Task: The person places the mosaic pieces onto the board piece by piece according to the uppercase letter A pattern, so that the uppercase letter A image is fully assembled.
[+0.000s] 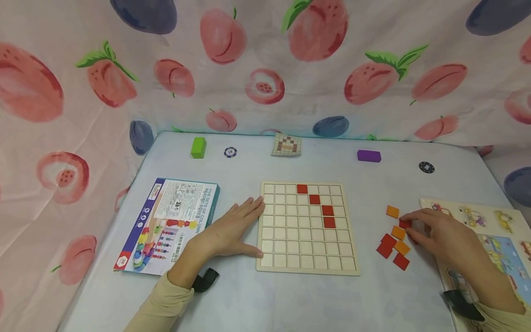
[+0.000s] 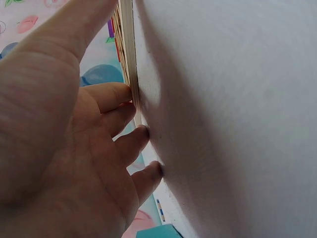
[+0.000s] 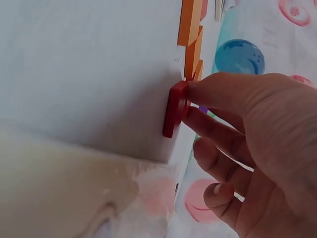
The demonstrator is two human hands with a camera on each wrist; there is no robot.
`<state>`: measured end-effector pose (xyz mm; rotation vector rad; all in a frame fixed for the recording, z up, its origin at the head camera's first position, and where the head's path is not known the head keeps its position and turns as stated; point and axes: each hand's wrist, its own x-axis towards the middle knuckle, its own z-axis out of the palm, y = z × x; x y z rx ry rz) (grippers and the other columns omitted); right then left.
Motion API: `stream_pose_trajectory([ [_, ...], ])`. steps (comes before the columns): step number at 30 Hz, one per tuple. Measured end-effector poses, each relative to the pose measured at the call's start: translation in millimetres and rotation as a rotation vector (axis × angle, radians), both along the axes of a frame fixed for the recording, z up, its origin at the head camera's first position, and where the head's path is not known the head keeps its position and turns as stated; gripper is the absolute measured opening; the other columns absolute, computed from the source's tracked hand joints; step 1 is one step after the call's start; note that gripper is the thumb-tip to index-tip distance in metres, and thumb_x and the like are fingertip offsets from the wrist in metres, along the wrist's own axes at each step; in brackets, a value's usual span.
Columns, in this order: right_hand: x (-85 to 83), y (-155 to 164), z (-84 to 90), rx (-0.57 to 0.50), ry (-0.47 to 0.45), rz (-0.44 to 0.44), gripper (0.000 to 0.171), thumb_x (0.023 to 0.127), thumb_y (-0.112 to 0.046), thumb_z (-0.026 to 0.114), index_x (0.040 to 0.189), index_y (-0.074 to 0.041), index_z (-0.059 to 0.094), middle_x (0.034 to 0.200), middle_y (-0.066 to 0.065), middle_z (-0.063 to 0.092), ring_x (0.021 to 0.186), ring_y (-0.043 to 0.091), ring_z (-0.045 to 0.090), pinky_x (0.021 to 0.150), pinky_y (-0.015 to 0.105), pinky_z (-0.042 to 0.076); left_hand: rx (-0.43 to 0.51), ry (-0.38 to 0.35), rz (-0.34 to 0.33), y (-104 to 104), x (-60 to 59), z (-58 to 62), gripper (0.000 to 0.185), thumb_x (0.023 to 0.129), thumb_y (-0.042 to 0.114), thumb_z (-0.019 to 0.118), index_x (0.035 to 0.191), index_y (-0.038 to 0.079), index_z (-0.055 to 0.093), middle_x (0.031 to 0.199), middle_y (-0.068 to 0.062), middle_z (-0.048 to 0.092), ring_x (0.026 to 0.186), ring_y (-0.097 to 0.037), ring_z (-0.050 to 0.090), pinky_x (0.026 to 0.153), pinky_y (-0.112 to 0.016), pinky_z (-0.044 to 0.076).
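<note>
A wooden grid board lies in the middle of the table with several red tiles set in a diagonal run. My left hand lies flat on the table, straight fingers against the board's left edge; the left hand holds nothing. To the right of the board lies a loose cluster of orange and red tiles. My right hand pinches one red tile at the cluster's top. In the right wrist view that red tile sits between my fingertips, beside orange tiles.
A blue toy box lies left of my left hand. Along the back are a green block, a chip, a pattern card, a purple block and a dark chip. A picture puzzle board lies at the right edge.
</note>
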<state>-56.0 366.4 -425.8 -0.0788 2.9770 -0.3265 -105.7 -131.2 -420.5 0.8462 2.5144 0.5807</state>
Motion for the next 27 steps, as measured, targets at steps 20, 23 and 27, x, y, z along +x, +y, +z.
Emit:
stream_pose_trajectory([
  [20, 6.0, -72.8, 3.9, -0.162, 0.214, 0.24, 0.03, 0.086, -0.02, 0.089, 0.112, -0.03, 0.078, 0.109, -0.006, 0.075, 0.083, 0.009, 0.062, 0.061, 0.02, 0.047, 0.005, -0.003, 0.005, -2.6, 0.7, -0.2, 0.118, 0.083, 0.05, 0.09, 0.17, 0.007, 0.023, 0.182, -0.006, 0.012, 0.17, -0.031, 0.011, 0.138, -0.058, 0.016],
  [23, 4.4, -90.9, 5.2, -0.17, 0.2, 0.287, 0.029, 0.087, -0.021, 0.088, 0.111, -0.033, 0.078, 0.113, -0.011, 0.076, 0.087, 0.005, 0.062, 0.07, 0.025, 0.055, 0.009, -0.008, 0.004, -2.2, 0.8, -0.1, 0.118, 0.083, 0.05, 0.089, 0.17, 0.007, 0.023, 0.182, -0.006, 0.012, 0.17, -0.031, 0.011, 0.138, -0.058, 0.016],
  [27, 2.6, -108.2, 5.4, -0.177, 0.19, 0.323, 0.028, 0.088, -0.022, 0.087, 0.112, -0.034, 0.078, 0.118, -0.011, 0.076, 0.102, 0.01, 0.07, 0.083, 0.036, 0.063, 0.01, -0.009, 0.001, -1.0, 0.5, 0.6, 0.118, 0.083, 0.051, 0.089, 0.17, 0.007, 0.023, 0.182, -0.006, 0.012, 0.17, -0.031, 0.011, 0.138, -0.057, 0.015],
])
